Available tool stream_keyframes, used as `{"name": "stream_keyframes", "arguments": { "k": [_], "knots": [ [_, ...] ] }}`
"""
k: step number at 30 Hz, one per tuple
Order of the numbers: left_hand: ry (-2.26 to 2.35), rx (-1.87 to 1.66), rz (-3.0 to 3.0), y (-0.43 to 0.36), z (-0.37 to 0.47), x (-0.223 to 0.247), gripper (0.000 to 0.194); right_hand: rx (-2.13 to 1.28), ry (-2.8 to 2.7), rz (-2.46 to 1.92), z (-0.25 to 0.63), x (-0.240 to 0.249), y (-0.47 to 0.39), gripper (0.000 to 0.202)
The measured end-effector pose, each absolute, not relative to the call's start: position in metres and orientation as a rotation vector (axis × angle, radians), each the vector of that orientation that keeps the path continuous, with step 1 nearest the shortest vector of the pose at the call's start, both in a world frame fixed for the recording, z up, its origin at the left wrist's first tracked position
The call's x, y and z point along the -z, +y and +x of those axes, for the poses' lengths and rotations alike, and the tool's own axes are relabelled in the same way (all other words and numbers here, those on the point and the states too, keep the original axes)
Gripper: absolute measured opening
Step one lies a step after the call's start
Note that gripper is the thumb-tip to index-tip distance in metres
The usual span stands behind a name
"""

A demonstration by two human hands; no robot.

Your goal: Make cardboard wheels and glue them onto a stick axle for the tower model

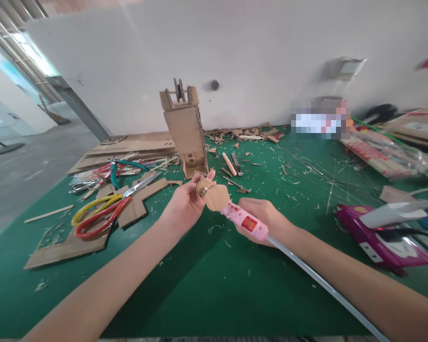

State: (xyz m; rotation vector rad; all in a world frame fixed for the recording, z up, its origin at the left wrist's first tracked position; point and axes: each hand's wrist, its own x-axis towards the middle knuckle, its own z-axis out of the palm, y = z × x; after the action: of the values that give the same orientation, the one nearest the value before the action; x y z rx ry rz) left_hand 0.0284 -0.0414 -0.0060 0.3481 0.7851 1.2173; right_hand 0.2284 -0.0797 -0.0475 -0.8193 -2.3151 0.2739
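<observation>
My left hand [185,204] is closed on a small cardboard piece [217,197] with a rounded part at its left end. In my right hand [260,211] is a pink hot glue gun [248,222], its nozzle end against or very near the cardboard piece. A long clear glue stick [317,278] runs out of the back of the gun toward the lower right. Just beyond my hands stands a tall cardboard tower [185,133] with thin cardboard discs on a stick at its top.
Left lie yellow-and-red scissors [103,209], teal-handled pliers [116,173] and cut cardboard sheets [128,145]. Cardboard scraps [257,133] line the wall. A wooden stick [229,164] and a cutter knife [237,164] lie behind my hands. A magenta power strip [381,237] with plugs sits right.
</observation>
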Motion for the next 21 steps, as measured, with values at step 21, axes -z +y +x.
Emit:
{"name": "stream_keyframes", "arguments": {
  "k": [21],
  "knots": [
    [0.81, -1.432, 0.508, -0.024, 0.009, 0.0, 0.024, -0.228, -1.719, -1.641, 0.272, 0.019, -0.047, 0.02]
  ]
}}
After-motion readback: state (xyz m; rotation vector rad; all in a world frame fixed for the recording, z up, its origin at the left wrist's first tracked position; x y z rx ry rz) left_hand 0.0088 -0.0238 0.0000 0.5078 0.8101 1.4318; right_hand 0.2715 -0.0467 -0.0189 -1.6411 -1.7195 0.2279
